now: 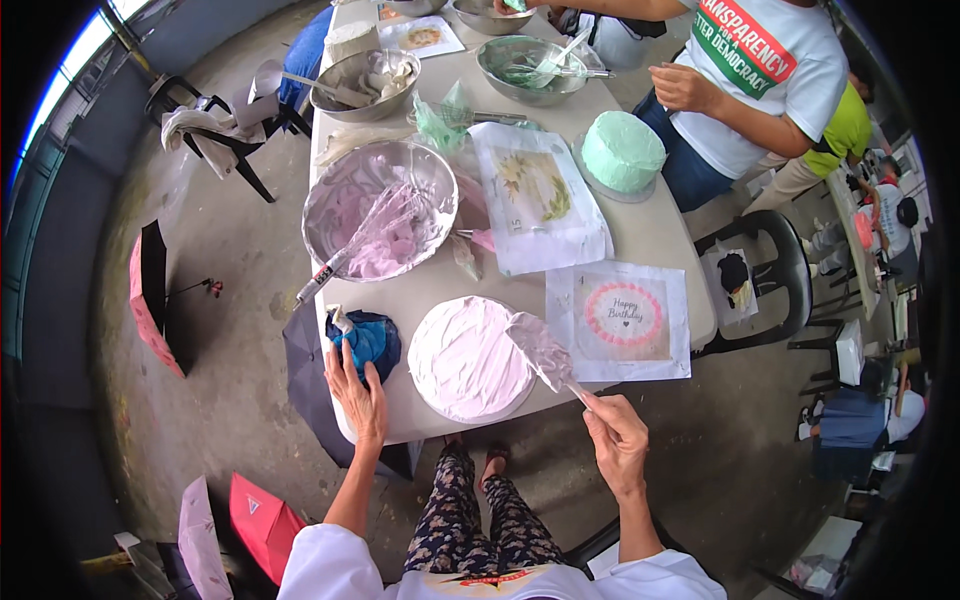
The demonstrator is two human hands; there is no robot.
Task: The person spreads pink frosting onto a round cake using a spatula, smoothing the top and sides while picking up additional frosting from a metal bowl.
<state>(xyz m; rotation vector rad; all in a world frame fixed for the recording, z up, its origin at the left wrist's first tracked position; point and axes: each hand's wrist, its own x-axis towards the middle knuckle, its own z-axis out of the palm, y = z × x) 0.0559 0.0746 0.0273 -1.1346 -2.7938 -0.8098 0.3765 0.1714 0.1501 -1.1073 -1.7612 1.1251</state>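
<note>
A round cake [468, 357] covered in pale pink icing sits at the near end of the table, its icing rough and streaky. My right hand [618, 437] is closed round the handle of a spatula [540, 350]. Pink icing coats the spatula's blade, which lies over the cake's right edge. To the cake's left, my left hand [359, 402] rests against a crumpled blue cloth [365, 340] with its fingers stretched out. Behind the cake stands a metal bowl [318, 240] of pink icing with a whisk [385, 218] in it.
A printed cake picture [660, 345] lies right of the cake, another sheet [545, 235] behind it. A mint-green cake [622, 152] stands farther back near a person in a white shirt [770, 130]. Bowls [368, 108] fill the far end. Open umbrellas [265, 525] lie on the floor.
</note>
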